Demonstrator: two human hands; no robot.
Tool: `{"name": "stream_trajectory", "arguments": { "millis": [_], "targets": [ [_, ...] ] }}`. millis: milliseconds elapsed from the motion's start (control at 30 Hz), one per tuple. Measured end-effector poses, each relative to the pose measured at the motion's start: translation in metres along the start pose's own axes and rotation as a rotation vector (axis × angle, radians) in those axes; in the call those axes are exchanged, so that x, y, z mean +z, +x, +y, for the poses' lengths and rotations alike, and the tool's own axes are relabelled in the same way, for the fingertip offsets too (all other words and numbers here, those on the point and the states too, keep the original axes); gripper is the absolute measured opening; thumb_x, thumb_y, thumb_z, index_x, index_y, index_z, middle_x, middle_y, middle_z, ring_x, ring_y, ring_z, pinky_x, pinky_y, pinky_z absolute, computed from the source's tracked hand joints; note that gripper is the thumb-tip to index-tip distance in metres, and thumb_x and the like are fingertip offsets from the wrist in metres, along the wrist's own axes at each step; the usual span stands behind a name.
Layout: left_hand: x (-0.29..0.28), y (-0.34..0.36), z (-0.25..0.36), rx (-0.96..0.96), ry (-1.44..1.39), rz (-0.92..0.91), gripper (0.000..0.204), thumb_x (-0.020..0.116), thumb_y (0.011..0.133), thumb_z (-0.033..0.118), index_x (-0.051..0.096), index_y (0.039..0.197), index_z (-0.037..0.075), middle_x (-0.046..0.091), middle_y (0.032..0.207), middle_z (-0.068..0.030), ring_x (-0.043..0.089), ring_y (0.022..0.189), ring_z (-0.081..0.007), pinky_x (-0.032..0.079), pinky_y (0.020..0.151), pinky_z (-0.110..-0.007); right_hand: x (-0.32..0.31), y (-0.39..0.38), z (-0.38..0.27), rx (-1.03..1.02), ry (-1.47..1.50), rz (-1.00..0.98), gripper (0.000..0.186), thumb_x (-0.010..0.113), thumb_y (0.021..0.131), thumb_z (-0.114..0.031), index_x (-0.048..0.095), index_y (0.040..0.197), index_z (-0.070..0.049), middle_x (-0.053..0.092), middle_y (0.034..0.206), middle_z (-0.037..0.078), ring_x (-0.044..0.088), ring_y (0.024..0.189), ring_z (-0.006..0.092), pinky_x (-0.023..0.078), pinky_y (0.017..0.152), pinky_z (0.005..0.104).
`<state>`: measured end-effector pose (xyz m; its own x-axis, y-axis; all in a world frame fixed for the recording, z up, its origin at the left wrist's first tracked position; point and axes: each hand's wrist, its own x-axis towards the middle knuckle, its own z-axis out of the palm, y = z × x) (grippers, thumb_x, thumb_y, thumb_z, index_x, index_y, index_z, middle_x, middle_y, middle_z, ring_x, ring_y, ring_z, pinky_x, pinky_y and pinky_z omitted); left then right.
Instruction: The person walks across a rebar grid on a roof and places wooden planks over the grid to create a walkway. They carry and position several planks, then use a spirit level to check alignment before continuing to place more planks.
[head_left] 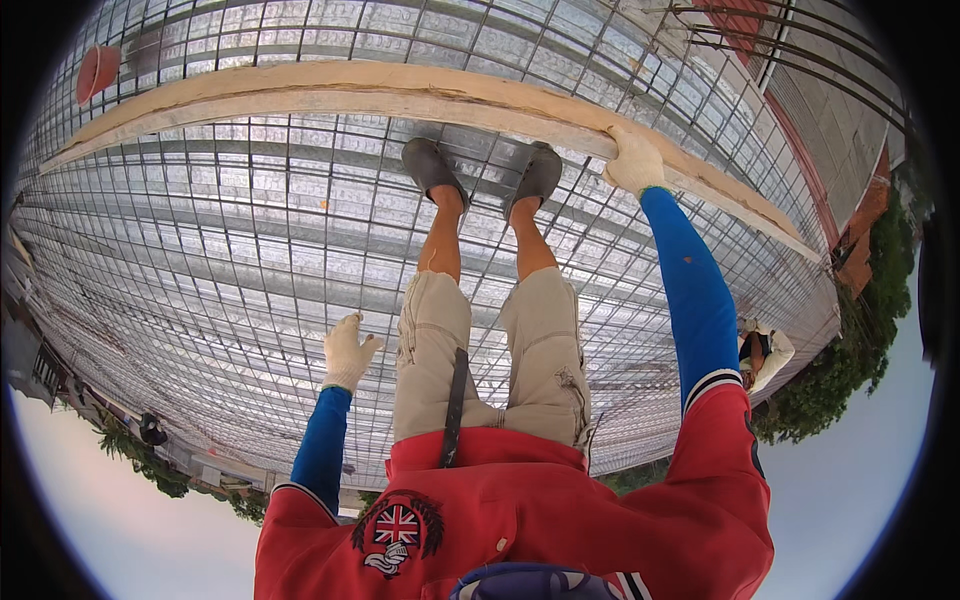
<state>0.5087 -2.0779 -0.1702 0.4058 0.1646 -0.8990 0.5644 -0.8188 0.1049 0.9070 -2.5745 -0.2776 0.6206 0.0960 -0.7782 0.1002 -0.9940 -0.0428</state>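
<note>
A long wooden board [300, 85] lies across the steel mesh [250, 250] in front of my feet, bowed by the lens. My right hand [635, 160], in a white knit glove, is closed on the board's near edge, right of my shoes. My left hand [350, 355], in a matching glove, hangs over the mesh beside my left leg with fingers apart and holds nothing. I stand in dark clogs [428, 165] on the mesh, which lies over ribbed silver metal sheeting.
A red bucket [98, 72] sits at the upper left. Long rods [800, 50] jut over a concrete edge [820, 140] at the upper right. A person [762, 355] is behind my right arm; a dark figure [152, 430] is far left. Trees line the outer edge.
</note>
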Motion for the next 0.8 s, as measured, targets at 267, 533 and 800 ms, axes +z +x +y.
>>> {"name": "stream_trajectory", "arguments": {
  "millis": [267, 533, 800],
  "targets": [
    [-0.008, 0.031, 0.165, 0.135, -0.322, 0.270, 0.058, 0.090, 0.083, 0.026, 0.072, 0.133, 0.001, 0.076, 0.130, -0.0203, 0.071, 0.121, -0.0396, 0.057, 0.104, -0.048, -0.006, 0.018, 0.011, -0.075, -0.028, -0.012, 0.073, 0.084, 0.067, -0.012, 0.069, 0.138, -0.013, 0.079, 0.115, 0.023, 0.074, 0.115, 0.0424, 0.061, 0.095, 0.0524],
    [0.006, 0.028, 0.246, 0.209, -0.397, 0.174, 0.058, 0.089, 0.084, 0.029, 0.071, 0.135, 0.006, 0.075, 0.132, -0.0168, 0.070, 0.123, -0.0383, 0.057, 0.104, -0.047, -0.011, 0.056, 0.042, -0.113, 0.090, 0.063, 0.081, 0.079, 0.059, -0.007, 0.069, 0.139, -0.012, 0.078, 0.120, 0.022, 0.072, 0.117, 0.0422, 0.059, 0.096, 0.0512],
    [0.054, 0.018, 0.228, 0.187, -0.312, 0.195, 0.054, 0.084, 0.089, 0.035, 0.071, 0.133, 0.007, 0.076, 0.127, -0.0150, 0.071, 0.118, -0.0371, 0.052, 0.109, -0.050, -0.038, 0.048, 0.026, -0.087, 0.112, 0.027, 0.078, 0.079, 0.058, -0.004, 0.071, 0.136, -0.009, 0.078, 0.119, 0.022, 0.073, 0.116, 0.0427, 0.059, 0.094, 0.0511]
  ]
}}
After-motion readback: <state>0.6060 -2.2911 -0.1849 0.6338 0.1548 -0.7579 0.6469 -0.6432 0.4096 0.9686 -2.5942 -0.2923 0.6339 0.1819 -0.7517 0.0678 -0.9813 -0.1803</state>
